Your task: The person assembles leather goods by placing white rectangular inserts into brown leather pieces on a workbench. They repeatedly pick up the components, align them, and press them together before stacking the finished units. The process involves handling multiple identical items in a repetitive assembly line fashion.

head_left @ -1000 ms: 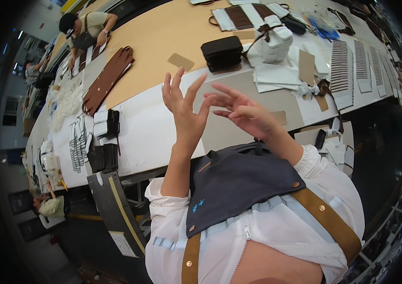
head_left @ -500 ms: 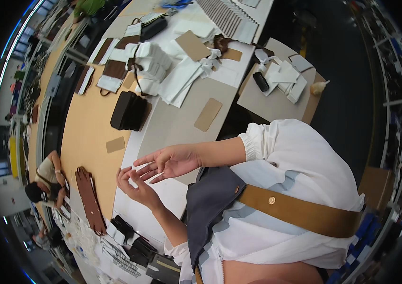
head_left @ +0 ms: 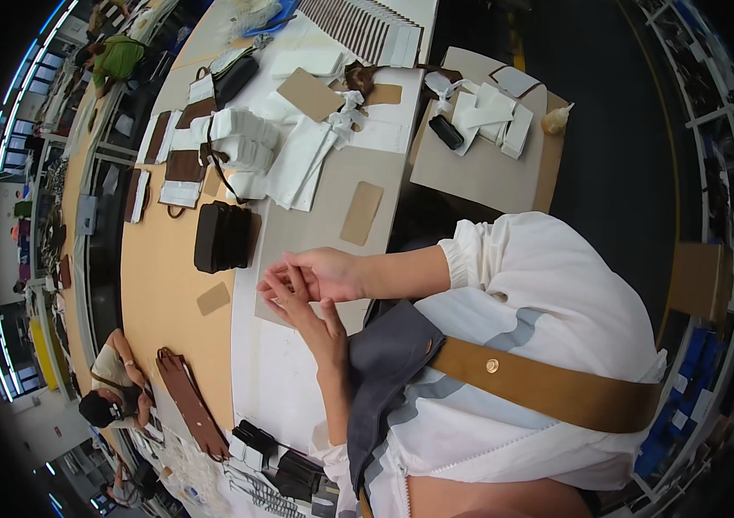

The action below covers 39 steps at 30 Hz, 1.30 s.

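My right hand [head_left: 337,273] is half curled with the palm showing, its fingers apart. My left hand [head_left: 315,324] reaches up against it, fingers stretched and laid over the right hand's fingers. Nothing shows in either hand, though the overlap hides some fingertips. Both are over the pale worktop, close to my body. Beyond them stands a boxy black case [head_left: 222,237], with a small tan card [head_left: 213,299] lying beside it. A larger tan card [head_left: 362,213] rests on a grey sheet above my right hand.
White wrapped bundles [head_left: 246,142] and brown pieces crowd the table's upper part. A long brown leather piece [head_left: 190,401] lies at lower left, near black items [head_left: 294,475]. A side table [head_left: 445,186] carries papers. Another person [head_left: 117,380] works across the table.
My hands have come together and shifted right, toward my body. The left fingers now lie across the right hand's fingers. The whole view has turned slightly.
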{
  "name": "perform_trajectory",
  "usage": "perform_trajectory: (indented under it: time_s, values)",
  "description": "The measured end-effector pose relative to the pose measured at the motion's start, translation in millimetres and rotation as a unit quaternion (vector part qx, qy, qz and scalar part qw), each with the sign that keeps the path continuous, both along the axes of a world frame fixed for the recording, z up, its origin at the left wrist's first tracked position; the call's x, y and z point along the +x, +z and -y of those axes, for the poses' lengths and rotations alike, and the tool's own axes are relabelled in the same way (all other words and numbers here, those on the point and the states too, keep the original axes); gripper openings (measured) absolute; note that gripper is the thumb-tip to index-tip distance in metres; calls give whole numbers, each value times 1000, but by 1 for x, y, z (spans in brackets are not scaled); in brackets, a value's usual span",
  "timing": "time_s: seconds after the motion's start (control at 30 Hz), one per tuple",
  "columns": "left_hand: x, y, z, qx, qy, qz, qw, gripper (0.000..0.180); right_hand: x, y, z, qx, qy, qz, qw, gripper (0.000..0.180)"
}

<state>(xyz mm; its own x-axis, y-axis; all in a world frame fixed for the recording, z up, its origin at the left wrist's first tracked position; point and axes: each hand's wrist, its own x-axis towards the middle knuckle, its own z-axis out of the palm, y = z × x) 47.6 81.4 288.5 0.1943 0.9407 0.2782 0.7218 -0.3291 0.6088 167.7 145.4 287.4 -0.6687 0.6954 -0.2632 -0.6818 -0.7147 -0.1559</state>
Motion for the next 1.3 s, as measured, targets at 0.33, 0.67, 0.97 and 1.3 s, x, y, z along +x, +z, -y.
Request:
perform_trajectory:
  time_s: [0.33, 0.67, 0.97, 1.3]
  values:
    - [-10, 41, 0, -167, -18, 553, 816, 102, 2, 0, -7, 94, 14, 29, 995, 50]
    - [-44, 47, 10, -185, -16, 714, 675, 99, -1, 33, -10, 319, -40, 266, 909, 25]
    - [-35, 46, 11, -182, -1, 647, 740, 94, -5, 25, -14, 381, -77, 360, 848, 19]
    - [-28, 35, 8, -31, 53, 290, 955, 81, -12, 21, -10, 359, -73, 339, 867, 12]
